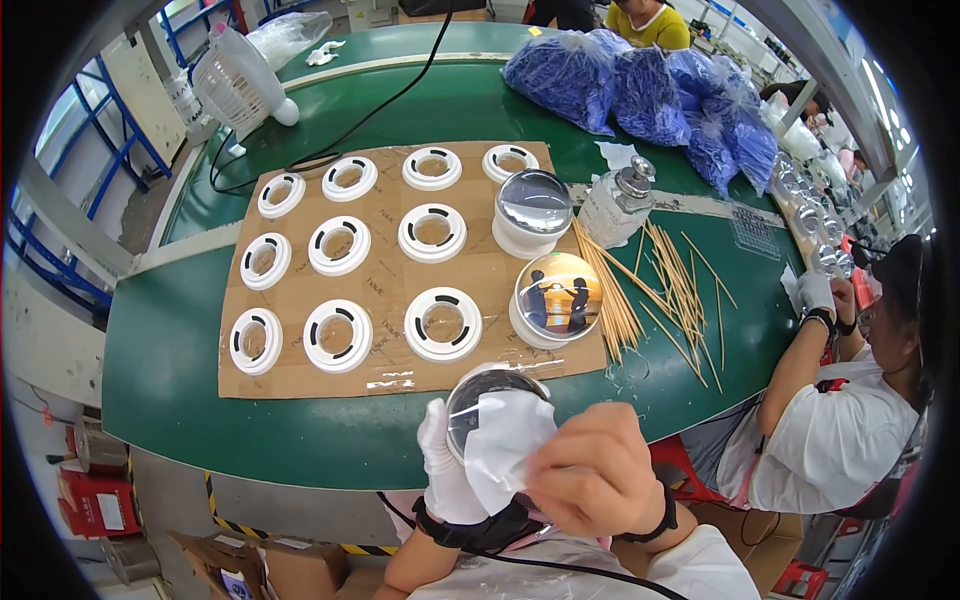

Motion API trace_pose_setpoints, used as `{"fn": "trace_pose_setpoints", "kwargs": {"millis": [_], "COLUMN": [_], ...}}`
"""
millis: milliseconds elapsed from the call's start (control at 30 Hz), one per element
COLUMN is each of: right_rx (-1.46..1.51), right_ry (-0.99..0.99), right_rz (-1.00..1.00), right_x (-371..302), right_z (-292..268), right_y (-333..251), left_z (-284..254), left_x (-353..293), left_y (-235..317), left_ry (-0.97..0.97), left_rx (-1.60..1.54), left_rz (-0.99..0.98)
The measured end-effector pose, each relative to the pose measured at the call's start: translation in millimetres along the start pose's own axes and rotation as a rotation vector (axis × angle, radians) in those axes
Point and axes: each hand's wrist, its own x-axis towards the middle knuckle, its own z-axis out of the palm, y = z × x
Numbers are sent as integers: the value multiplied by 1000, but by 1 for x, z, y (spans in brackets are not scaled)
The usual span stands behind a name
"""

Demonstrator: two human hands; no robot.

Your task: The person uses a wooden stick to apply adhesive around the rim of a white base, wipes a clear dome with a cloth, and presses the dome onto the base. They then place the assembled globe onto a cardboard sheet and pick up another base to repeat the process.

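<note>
Close to my body, my left hand (447, 478), in a white glove, is closed around a clear round glass globe (466, 405). My bare right hand (597, 470) pinches a thin white wipe (510, 440), which lies over part of the globe's front. Just beyond, a globe with an orange picture of two figures (558, 296) sits on a white base. Behind it a clear globe (533, 203) stands on another white base. Several white rings with black pads (443, 324) are laid out in rows on a cardboard sheet (390, 270).
Thin wooden sticks (665, 290) lie scattered right of the globes, beside a clear bottle with a metal top (615, 207). Bags of blue material (640, 85) are heaped at the back. A fan (235, 80) stands far left. A co-worker (845, 400) sits at the right.
</note>
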Motion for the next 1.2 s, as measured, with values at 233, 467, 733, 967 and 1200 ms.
{"fn": "trace_pose_setpoints", "kwargs": {"millis": [233, 467, 733, 967, 1200], "right_rx": [-68, -18, 138, 243, -45], "right_ry": [-153, -25, -140, 78, 9], "right_rz": [-100, 35, 210, 317, 1], "right_x": [2, 5, 19, 13, -5], "right_z": [-2, -2, -6, -4, 1], "right_y": [-8, -2, 9, 12, 13], "left_z": [4, 11, 25, 16, 12], "left_x": [0, -3, 2, 1, 2], "left_y": [-2, -3, -9, -1, -2], "left_ry": [175, 252, 453, 207, 265], "left_rx": [177, 369, 409, 359, 323], "left_rz": [96, 98, 191, 76, 134]}}
